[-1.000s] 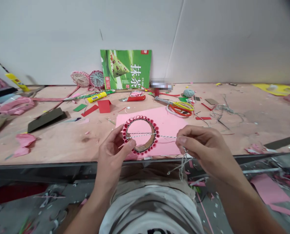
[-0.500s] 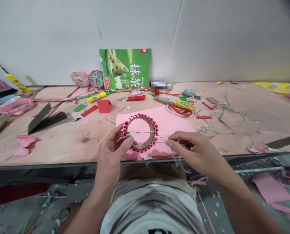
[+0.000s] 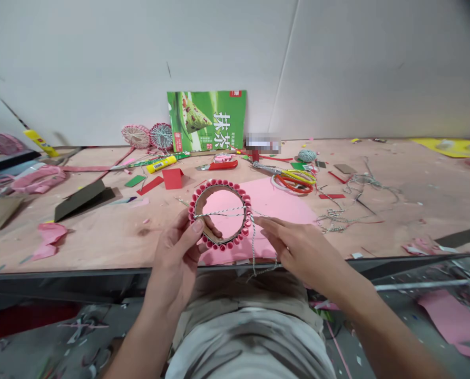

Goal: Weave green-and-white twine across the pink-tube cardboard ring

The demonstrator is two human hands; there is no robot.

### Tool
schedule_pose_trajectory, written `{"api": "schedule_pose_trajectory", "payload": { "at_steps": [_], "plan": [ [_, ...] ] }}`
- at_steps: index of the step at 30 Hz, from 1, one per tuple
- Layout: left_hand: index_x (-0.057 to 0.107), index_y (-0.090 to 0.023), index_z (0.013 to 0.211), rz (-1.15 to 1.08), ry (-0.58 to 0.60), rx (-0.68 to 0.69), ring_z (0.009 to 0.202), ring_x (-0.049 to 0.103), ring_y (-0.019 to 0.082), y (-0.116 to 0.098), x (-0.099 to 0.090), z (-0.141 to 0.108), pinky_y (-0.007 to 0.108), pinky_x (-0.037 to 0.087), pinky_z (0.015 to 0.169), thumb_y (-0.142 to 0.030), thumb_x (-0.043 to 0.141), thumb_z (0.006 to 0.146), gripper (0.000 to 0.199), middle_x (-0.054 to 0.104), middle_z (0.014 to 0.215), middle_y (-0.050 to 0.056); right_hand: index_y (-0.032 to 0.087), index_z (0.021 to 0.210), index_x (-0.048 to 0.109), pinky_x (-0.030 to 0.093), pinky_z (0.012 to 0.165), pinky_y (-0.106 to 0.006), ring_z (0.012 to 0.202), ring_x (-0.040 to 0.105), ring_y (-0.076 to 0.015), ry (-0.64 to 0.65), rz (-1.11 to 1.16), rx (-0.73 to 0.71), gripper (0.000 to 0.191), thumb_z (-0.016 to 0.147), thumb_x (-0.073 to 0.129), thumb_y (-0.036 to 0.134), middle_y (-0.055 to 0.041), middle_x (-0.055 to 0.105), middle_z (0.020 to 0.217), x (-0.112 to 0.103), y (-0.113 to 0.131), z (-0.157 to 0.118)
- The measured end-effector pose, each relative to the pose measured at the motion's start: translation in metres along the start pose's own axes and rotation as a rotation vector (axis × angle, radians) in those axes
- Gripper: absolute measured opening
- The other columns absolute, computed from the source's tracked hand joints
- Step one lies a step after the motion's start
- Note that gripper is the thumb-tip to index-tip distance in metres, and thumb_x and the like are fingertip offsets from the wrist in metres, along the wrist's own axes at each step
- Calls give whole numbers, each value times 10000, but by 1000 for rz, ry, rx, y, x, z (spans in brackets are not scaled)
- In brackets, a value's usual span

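- Counter (image 3: 112, 237), scrap-strewn, bearing pink sheet (image 3: 284, 205).
- Left hand (image 3: 175, 250), fingers clasping ring (image 3: 200, 202) at left edge.
- String (image 3: 223, 212), stretched across ring.
- Right hand (image 3: 298, 245), near string; fingers' grip unclear.

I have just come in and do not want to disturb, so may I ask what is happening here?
A person's left hand holds a ring edged with pink paper rolls, over a pink sheet on the table. String crosses the ring's opening and hangs from its right side. The right hand is near that side; whether it grips string is unclear. A glue stick lies farther back.
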State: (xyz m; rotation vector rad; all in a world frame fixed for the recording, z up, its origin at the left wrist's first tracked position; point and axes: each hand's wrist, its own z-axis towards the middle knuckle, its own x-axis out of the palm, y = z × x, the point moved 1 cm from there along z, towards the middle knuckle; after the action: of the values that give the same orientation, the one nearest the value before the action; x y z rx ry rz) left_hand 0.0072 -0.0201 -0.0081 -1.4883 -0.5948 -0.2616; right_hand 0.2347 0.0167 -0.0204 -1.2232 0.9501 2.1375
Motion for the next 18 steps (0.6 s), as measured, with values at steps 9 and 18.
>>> {"api": "schedule_pose_trajectory", "payload": {
  "at_steps": [9, 18],
  "plan": [
    [770, -144, 1003, -23, 5, -101, 641, 721, 124, 0, 4, -4, 141, 600, 545, -301, 920, 728, 350, 768, 815, 26, 166, 914, 715, 416, 373, -207, 405, 536, -77, -212, 909, 346, 222, 916, 656, 381, -22, 730, 816, 18, 18, 20],
    [738, -131, 1012, -85, -101, -181, 595, 702, 103, 4, -1, -5, 155, 620, 544, -198, 884, 743, 314, 782, 847, 16, 160, 763, 666, 336, 363, -174, 405, 458, -63, -308, 1036, 327, 192, 841, 722, 326, 42, 509, 557, 21, 22, 21]
  ]
}}
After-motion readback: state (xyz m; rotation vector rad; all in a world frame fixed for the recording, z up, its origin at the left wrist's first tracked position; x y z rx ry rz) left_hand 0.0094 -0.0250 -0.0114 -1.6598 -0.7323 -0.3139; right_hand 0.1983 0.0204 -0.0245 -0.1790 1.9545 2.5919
